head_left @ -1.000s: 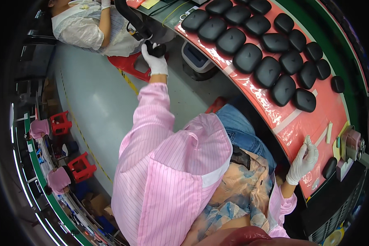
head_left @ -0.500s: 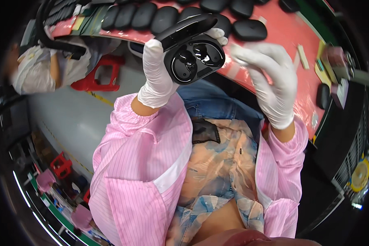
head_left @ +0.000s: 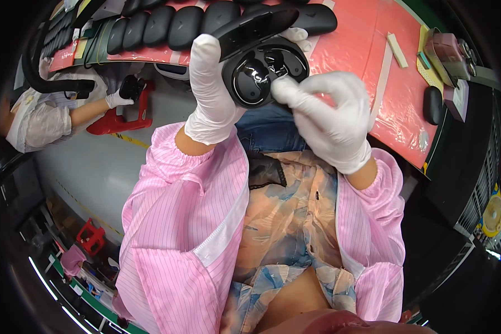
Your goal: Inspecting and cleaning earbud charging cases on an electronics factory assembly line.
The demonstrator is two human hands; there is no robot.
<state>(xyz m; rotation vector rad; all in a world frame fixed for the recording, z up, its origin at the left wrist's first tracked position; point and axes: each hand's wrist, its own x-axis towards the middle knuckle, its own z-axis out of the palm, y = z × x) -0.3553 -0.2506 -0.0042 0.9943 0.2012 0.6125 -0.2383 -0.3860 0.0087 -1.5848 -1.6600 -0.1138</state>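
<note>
Red-covered workbench [head_left: 353,58] bearing black cases [head_left: 186,28] | left hand [head_left: 210,97] clamped round open earbud case [head_left: 256,34] | right hand [head_left: 337,114] at its near rim, grip unclear

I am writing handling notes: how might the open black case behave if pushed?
The open black case is probably stiff, as its rim looks smooth and evenly rounded. Its glossy interior may feel slippery. The raised lid stands angled, so it might swing if nudged.
</note>
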